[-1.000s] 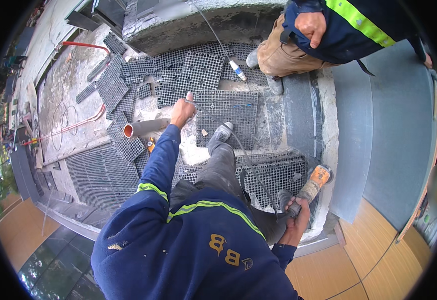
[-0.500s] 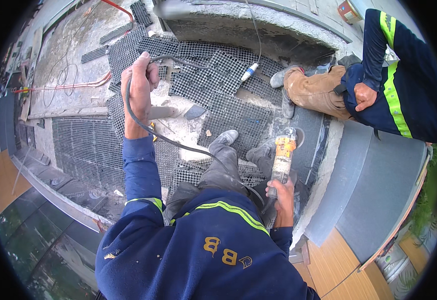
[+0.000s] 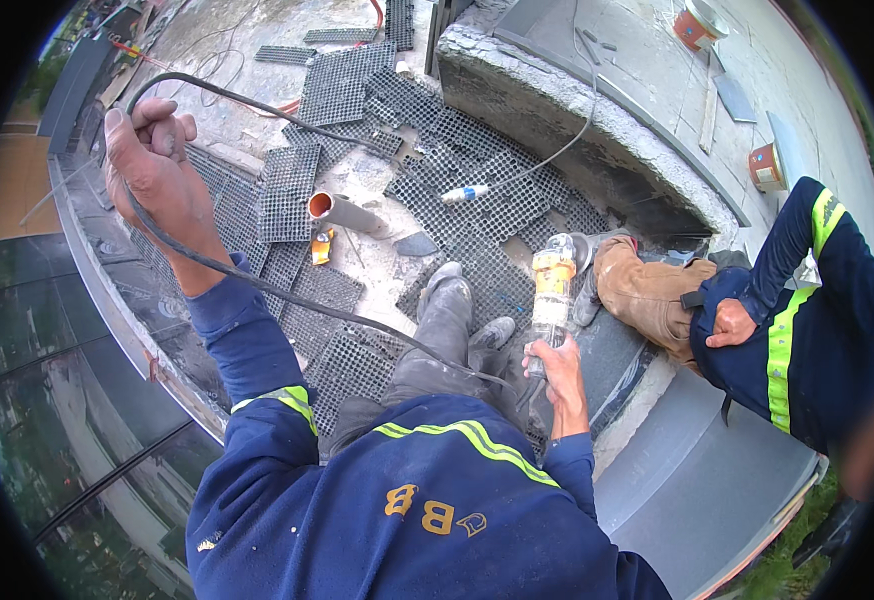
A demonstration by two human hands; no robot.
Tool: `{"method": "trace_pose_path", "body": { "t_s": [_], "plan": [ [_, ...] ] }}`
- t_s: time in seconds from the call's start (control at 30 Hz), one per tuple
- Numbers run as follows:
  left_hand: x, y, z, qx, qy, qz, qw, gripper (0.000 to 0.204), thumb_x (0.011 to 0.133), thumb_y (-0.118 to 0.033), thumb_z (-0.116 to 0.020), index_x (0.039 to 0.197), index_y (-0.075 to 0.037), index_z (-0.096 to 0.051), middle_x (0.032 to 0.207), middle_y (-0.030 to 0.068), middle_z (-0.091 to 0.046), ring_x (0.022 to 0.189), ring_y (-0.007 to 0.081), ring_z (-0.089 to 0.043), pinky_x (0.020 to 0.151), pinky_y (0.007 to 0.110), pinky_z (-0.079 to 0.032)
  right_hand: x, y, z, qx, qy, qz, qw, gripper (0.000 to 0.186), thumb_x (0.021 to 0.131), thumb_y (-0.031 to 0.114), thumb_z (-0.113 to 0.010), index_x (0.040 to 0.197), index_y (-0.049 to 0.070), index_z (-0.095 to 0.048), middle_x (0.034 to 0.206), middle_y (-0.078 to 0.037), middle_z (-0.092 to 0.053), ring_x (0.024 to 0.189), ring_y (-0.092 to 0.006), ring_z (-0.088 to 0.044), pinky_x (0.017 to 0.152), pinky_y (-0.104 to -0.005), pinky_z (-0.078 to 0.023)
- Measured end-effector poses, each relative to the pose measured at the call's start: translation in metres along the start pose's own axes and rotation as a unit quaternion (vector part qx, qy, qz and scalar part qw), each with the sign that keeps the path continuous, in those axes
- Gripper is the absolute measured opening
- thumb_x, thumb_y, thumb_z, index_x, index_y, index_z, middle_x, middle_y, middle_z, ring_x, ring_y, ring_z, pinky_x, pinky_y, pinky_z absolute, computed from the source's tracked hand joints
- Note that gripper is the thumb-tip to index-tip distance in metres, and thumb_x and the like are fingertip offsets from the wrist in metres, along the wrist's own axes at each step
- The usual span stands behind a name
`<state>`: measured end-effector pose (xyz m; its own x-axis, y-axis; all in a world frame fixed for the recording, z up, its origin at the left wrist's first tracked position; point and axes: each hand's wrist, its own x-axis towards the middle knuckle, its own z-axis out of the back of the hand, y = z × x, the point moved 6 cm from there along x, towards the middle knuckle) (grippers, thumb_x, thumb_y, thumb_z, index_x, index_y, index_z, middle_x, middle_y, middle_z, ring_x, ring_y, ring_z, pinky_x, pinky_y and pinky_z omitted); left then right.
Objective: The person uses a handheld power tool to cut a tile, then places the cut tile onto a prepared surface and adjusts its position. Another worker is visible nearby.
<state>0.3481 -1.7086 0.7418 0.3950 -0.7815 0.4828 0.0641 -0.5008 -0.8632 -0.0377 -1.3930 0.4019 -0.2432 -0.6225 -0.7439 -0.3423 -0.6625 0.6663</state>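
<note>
Angle grinder (image 3: 552,285) is being held out in front by the right hand (image 3: 557,370): the fingers are wrapped closed around the rear of the body, with the orange-and-silver head pointed away from the wearer. Its disc is seen just beside a co-worker's tan trousers (image 3: 642,285).

On the other side, the left hand (image 3: 157,165) is raised well apart from the tool, fingers loosely half-curled. A black cable (image 3: 307,302) is looped round the outside of that hand and passed across the wrist, then over the legs toward the grinder's back end. Whether it's actually pinched by the fingers can't be told from this angle.

Black plastic grid panels (image 3: 352,375) are scattered all over the dusty floor, some overlapped. A white-and-blue plug connector (image 3: 465,194) is laid on top of them, and a grey pipe (image 3: 352,215) with an orange inside can be spotted near a small grey slab piece (image 3: 415,244). Two buckets (image 3: 699,25) are parked up on the pale paving.
</note>
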Motion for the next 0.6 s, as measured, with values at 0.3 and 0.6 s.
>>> {"method": "trace_pose_path", "body": {
  "t_s": [0.3, 0.6],
  "plan": [
    [0.0, 0.244, 0.017, 0.33, 0.079, 0.053, 0.939, 0.048, 0.114, -0.038, -0.052, 0.092, -0.002, -0.075, 0.066, -0.0016, -0.05, 0.06, 0.0102, -0.044, 0.058, 0.033, -0.04, 0.153, 0.097, -0.086, -0.18, 0.026, 0.078, 0.98, 0.044, 0.078, 0.007, -0.08, 0.116, -0.002, -0.059, 0.086, -0.008, -0.068, 0.066, -0.0151, -0.065, 0.062, -0.0314, -0.054],
    [-0.185, 0.668, 0.111, 0.588, 0.302, 0.451, 0.6, 0.048, 0.102, -0.046, -0.059, 0.104, -0.002, -0.079, 0.099, 0.0269, -0.078, 0.096, 0.0465, -0.076, 0.086, 0.055, -0.059, 0.477, 0.127, -0.278, -0.546, 0.038, 0.13, 0.827, 0.064, 0.081, 0.029, -0.082, 0.131, -0.004, -0.058, 0.113, -0.024, -0.075, 0.102, -0.0391, -0.073, 0.091, -0.0474, -0.057]
  ]
}}
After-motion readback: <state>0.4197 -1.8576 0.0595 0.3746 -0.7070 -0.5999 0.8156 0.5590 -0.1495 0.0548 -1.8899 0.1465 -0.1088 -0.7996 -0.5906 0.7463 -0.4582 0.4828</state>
